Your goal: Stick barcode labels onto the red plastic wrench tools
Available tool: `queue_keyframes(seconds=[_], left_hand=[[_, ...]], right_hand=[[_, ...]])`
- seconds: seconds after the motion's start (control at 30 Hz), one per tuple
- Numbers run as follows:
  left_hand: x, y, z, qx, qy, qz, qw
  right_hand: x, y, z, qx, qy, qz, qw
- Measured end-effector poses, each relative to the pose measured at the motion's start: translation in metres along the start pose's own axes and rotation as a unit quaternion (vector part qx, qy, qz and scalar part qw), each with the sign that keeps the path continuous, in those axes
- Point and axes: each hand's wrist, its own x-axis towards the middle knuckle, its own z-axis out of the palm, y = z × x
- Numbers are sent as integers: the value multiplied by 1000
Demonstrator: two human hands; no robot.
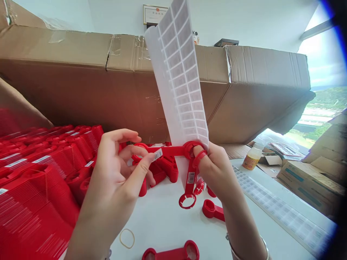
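Observation:
My left hand point(119, 173) is closed, with a small white barcode sticker point(157, 154) at its thumb tip. That sticker is close to a red plastic bar with ring ends point(170, 151). My right hand point(217, 166) grips red plastic pieces and an upright sheet of labels point(184, 72) together. Out of its grip hangs a red ring-ended piece point(191, 177) bearing a barcode sticker. Behind my fingers, more red pieces point(172, 169) lie on the white table point(159, 220); my hands partly hide them.
Stacked red parts point(54, 162), many labelled, fill the left side. A rubber band point(127, 238) and red bars point(170, 252) lie in front. At right are another label sheet point(282, 213), a bottle point(252, 157) and a carton point(309, 180). Large cardboard point(81, 86) stands behind.

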Motion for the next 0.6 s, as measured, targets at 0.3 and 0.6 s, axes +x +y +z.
queue_keyframes(seconds=[0.3, 0.6], left_hand=[[0, 4, -1, 24, -26, -42, 999], [0, 0, -1, 27, -49, -38, 998]], right_hand=[[-9, -6, 0, 7, -45, -1, 999], [-14, -8, 1, 29, -51, -3, 998]])
